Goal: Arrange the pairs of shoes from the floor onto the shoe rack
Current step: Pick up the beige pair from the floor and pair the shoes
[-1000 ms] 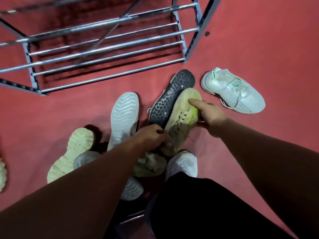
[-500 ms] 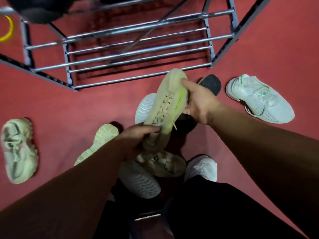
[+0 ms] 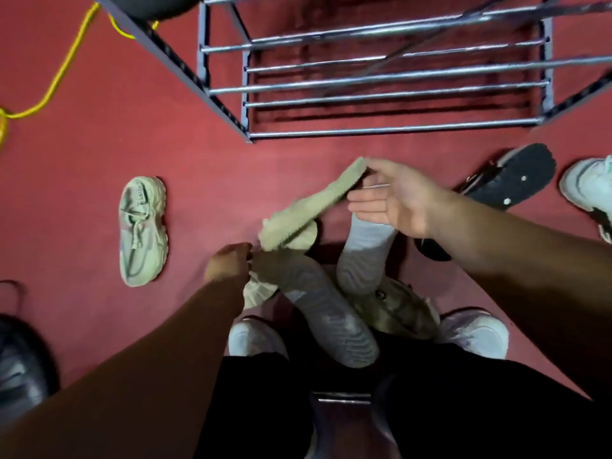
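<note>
red carpet (image 3: 198,180) | chrome-bar rack (image 3: 397,76) | left hand (image 3: 228,266) grips ridged beige shoe (image 3: 308,207)

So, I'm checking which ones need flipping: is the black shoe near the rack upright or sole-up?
Sole-up. The black shoe shows its studded tread to the camera, lying on the red floor.

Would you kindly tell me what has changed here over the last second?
The beige shoe was lifted off the pile toward the rack. The right hand has opened, only touching its toe; the left hand keeps hold of its heel. The other shoes stayed put.
</note>
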{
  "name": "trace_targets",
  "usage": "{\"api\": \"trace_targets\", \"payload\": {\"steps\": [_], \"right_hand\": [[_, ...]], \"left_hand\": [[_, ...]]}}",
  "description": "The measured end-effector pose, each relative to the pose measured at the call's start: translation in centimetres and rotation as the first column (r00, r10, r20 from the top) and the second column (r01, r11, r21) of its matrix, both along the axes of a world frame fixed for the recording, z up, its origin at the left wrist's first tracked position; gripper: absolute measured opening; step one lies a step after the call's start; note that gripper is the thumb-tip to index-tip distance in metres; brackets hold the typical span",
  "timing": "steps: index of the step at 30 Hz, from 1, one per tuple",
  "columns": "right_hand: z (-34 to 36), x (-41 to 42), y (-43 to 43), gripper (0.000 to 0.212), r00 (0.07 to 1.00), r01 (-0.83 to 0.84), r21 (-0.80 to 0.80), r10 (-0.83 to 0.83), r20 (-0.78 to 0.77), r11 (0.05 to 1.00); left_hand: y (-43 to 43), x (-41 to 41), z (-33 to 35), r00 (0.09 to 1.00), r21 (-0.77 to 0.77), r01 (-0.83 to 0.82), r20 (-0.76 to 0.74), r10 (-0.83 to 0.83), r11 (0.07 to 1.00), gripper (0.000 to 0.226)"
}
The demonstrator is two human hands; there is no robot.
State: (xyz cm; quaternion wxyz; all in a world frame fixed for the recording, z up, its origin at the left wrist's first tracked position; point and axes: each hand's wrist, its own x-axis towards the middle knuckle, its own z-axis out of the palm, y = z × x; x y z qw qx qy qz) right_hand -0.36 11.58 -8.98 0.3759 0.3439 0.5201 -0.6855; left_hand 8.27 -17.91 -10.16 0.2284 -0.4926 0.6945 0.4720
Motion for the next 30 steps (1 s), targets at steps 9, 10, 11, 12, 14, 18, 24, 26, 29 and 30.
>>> {"api": "trace_targets", "payload": {"steps": [9,10,11,12,14,18,24,26,29,30], "right_hand": [[-1.4,-1.5,-0.6,0.028,0.981,-0.182,0.291,0.192,-0.008,0.939],[-1.7,-1.3,-0.5,0.026,0.967,-0.242,0.319,0.254,0.004,0.916],[-1.8,-0.9,-0.2,0.024,0.941,-0.328,0.330,0.337,0.030,0.885],[-1.8,-0.3,0.2,0.023,0.895,-0.439,0.320,0.439,0.075,0.840],[-1.6,1.2,1.3,0.023,0.718,-0.696,0.234,0.663,0.214,0.679],[-1.9,5.2,3.0,0.027,0.307,-0.952,0.096,0.883,0.356,0.292],[-4.5,10.3,3.9,0.038,-0.136,-0.915,0.303,0.910,0.392,-0.268],[-3.7,9.7,4.2,0.031,-0.133,-0.843,0.470,0.948,0.290,-0.262],[-1.8,7.2,5.1,0.026,-0.050,-0.871,0.477,0.986,0.159,-0.121],[-0.9,6.4,5.4,0.022,0.050,-0.908,0.420,0.993,0.103,0.002]], "left_hand": [[-1.7,1.8,-2.8,0.973,-0.327,0.193,0.187,-0.137,0.925,0.031],[-1.3,1.6,-2.9,0.966,-0.360,0.236,0.184,-0.179,0.902,0.032],[-0.7,1.3,-2.6,0.962,-0.382,0.270,0.155,-0.227,0.884,0.032],[0.2,0.9,-2.3,0.954,-0.394,0.297,0.098,-0.282,0.870,0.031],[2.0,0.2,-1.5,0.916,-0.376,0.363,-0.021,-0.400,0.853,0.025],[5.5,-1.0,-0.4,0.820,-0.256,0.498,-0.174,-0.546,0.829,0.009],[9.8,-0.6,-0.1,0.678,-0.103,0.694,-0.237,-0.696,0.712,0.006],[10.5,0.0,-0.3,0.696,-0.048,0.684,-0.257,-0.670,0.728,0.006],[11.1,0.4,-0.3,0.690,-0.012,0.697,-0.258,-0.676,0.717,0.007],[11.2,0.2,-0.4,0.697,-0.002,0.693,-0.252,-0.671,0.721,0.007]]}}
